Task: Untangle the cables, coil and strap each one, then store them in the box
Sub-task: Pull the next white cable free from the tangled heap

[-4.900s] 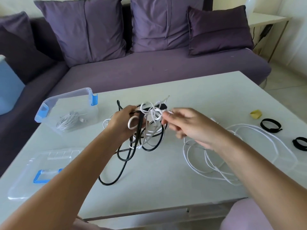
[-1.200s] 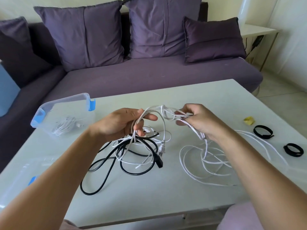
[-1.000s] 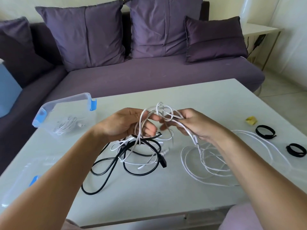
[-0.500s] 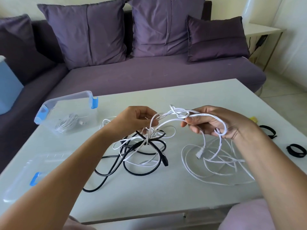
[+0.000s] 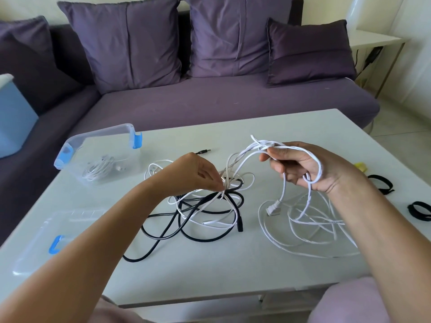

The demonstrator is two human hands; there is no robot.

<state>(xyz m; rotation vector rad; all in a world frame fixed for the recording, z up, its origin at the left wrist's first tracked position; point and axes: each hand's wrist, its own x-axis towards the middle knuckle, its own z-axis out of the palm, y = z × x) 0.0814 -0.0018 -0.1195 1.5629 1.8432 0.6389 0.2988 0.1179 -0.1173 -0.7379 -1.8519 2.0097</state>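
- Head view: the left hand [image 5: 196,173] pinches a few white strands at the top of the tangle [image 5: 210,206]. Its thumb and fingers [image 5: 219,183] are closed tight on them.
- That tangle of white and black cable [image 5: 210,240] lies on the tabletop [image 5: 210,271] just right of the box [image 5: 77,145].
- The right hand [image 5: 310,166] is raised further right of the box, fingers curled round loops of white cable [image 5: 245,157]. A small knot [image 5: 263,144] sits just above its fingertips.
- Likeliest fault: if the 2 hands draw apart now, the span between them goes taut and the knot probably cinches harder instead of opening.
- A loop runs round the right palm. Under tension it could bind there, leaving no free finger to pick at the knot.
- The plug [image 5: 274,208] hangs below the right hand over a loose white pile [image 5: 314,229]. A lift or swing could thread it through those loops and make a fresh snarl.
- A hard upward tug by the left hand would likely drag the black cable along, since white strands cross through its coils.
- 2 black straps [image 5: 380,184] lie far right of the box near the tabletop's edge, where a sweeping right forearm could knock them off.
- The box holds 1 coiled white cable [image 5: 98,170]. Its lid [image 5: 46,241] lies in front of it, nearer the person, so a sliding black loop could catch it.
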